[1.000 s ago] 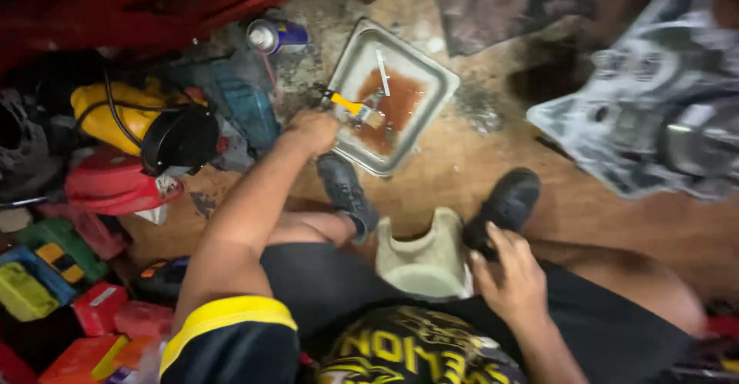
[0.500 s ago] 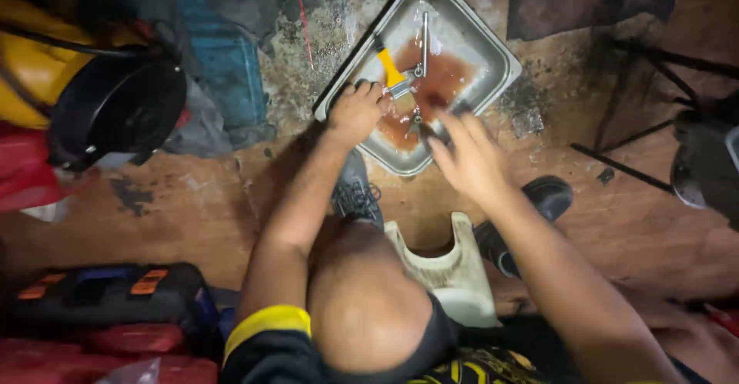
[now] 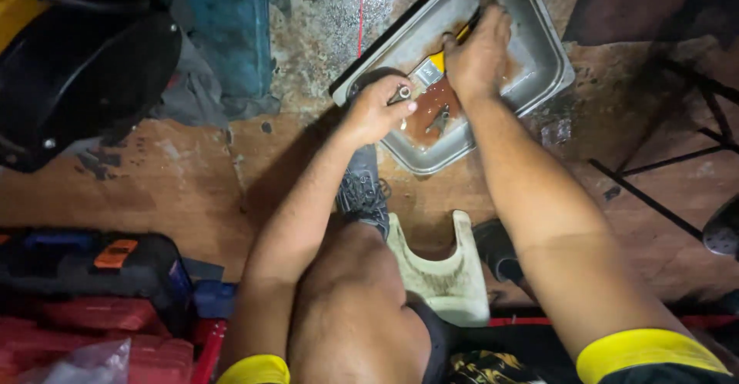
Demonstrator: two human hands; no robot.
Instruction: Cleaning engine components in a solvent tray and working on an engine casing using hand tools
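A square metal tray point(image 3: 543, 72) lies on the dirty floor and holds a pool of reddish-brown liquid point(image 3: 428, 105). My left hand point(image 3: 375, 112) hovers at the tray's near-left edge, pinching a small metal ring-shaped part point(image 3: 402, 93) in its fingertips. My right hand point(image 3: 479, 51) reaches into the tray and grips a yellow-handled brush point(image 3: 435, 64), whose metal ferrule points down toward the liquid. Another small metal piece point(image 3: 440, 119) lies in the liquid below the brush.
I sit on a low white stool point(image 3: 448, 278), with a grey shoe point(image 3: 362, 190) and a black shoe point(image 3: 496, 249) planted before it. A black round machine point(image 3: 85, 76) and a blue tool case point(image 3: 223, 34) lie left. A black case point(image 3: 85, 268) and red boxes point(image 3: 77, 334) sit near-left; thin black rods point(image 3: 654, 192) lie right.
The view has closed in on the tray. My right hand now holds the brush that my left hand had, and my left hand has drawn back holding the small metal part.
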